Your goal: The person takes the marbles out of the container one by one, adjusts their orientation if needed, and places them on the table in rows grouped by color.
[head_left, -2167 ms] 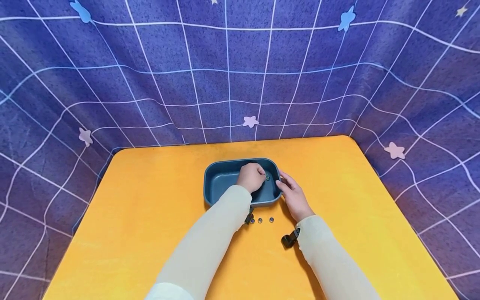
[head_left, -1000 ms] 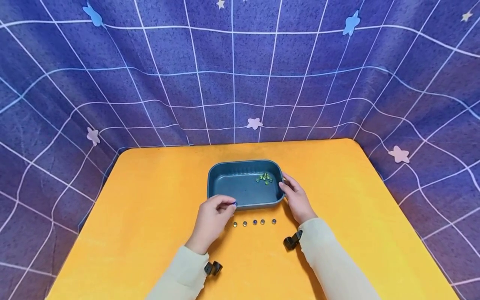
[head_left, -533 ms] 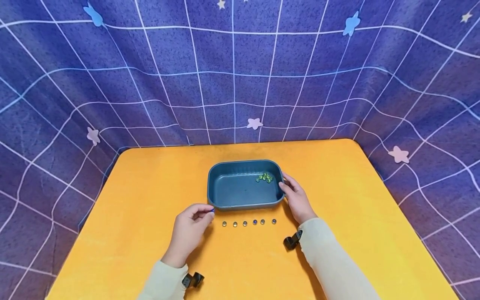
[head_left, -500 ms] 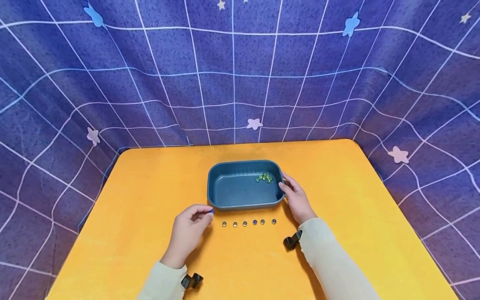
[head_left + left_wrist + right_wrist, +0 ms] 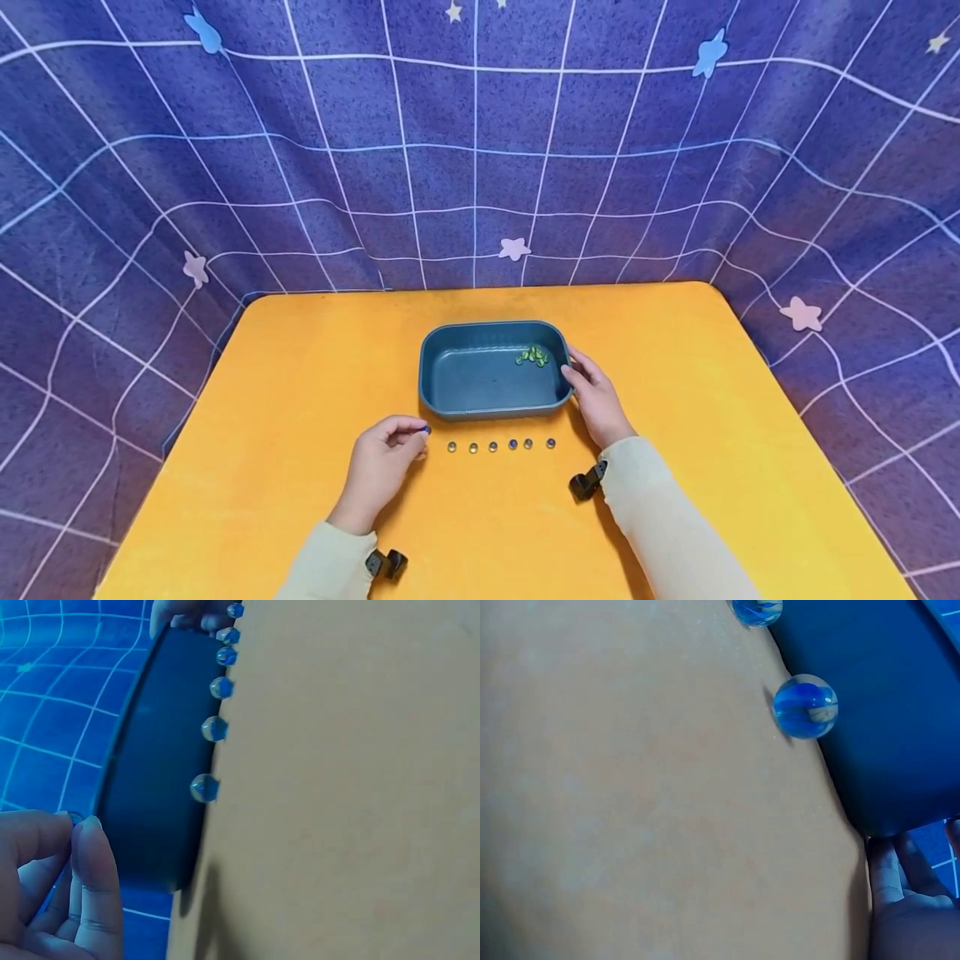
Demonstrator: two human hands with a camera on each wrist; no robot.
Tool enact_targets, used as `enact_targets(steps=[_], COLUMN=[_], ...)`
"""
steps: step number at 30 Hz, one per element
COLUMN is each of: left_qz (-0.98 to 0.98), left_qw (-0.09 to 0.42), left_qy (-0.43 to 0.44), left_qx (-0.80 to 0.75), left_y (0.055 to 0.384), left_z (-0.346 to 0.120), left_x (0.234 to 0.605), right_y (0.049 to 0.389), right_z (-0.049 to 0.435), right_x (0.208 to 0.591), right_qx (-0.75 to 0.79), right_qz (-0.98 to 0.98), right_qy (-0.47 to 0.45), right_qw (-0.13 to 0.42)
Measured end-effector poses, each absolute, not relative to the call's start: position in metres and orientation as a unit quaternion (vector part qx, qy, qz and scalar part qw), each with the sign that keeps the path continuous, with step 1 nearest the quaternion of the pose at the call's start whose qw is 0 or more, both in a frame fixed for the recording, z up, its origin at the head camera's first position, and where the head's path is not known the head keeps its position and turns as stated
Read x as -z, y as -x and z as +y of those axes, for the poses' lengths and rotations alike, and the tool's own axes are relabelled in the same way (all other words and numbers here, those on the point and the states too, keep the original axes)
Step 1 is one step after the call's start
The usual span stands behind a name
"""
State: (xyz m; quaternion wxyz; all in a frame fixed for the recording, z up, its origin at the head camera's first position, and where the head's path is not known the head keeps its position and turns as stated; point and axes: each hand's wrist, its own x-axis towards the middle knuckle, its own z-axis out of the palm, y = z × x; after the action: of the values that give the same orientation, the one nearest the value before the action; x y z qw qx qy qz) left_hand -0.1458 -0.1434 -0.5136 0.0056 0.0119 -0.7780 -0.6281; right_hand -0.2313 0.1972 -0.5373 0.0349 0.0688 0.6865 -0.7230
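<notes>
My left hand (image 5: 378,471) pinches a blue marble (image 5: 426,430) between thumb and fingertips, just off the front left corner of a dark teal rectangular tub (image 5: 495,412). In the left wrist view only a sliver of that marble (image 5: 76,817) shows above the thumb. At the tub's right end, my right hand (image 5: 596,404) grips the wall, thumb at the rim and fingers around the outside. Several green marbles (image 5: 534,357) lie clustered inside the tub at its right. Along its front, a row of clear marbles with coloured swirls rests on the table, including a blue one (image 5: 805,706).
The orange-yellow table (image 5: 315,358) extends around the tub on all sides. A purple-blue curtain (image 5: 480,183) with grid lines and stars hangs behind the table and along both sides. Black wrist cameras (image 5: 386,565) are strapped to both wrists.
My left hand has come out of the tub, uncovering the green marbles, and moved left past the marble row with the blue marble pinched. The right hand keeps its place on the tub.
</notes>
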Motion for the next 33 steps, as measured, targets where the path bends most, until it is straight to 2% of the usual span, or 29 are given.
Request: enact_targets(steps=[15, 33], left_qz=[-0.782, -0.834], left_qw=[-0.036, -0.016], left_qy=[-0.066, -0.053], left_qx=[0.619, 0.549], left_y=[0.157, 0.155], left_z=[-0.142, -0.139], left_x=[0.534, 0.544], right_y=[0.232, 0.231], right_z=[0.198, 0.198], right_x=[0.536, 0.54], right_qx=[0.724, 0.728], right_qz=[0.686, 0.683], right_qy=[-0.065, -0.058], right_qw=[0.031, 0.025])
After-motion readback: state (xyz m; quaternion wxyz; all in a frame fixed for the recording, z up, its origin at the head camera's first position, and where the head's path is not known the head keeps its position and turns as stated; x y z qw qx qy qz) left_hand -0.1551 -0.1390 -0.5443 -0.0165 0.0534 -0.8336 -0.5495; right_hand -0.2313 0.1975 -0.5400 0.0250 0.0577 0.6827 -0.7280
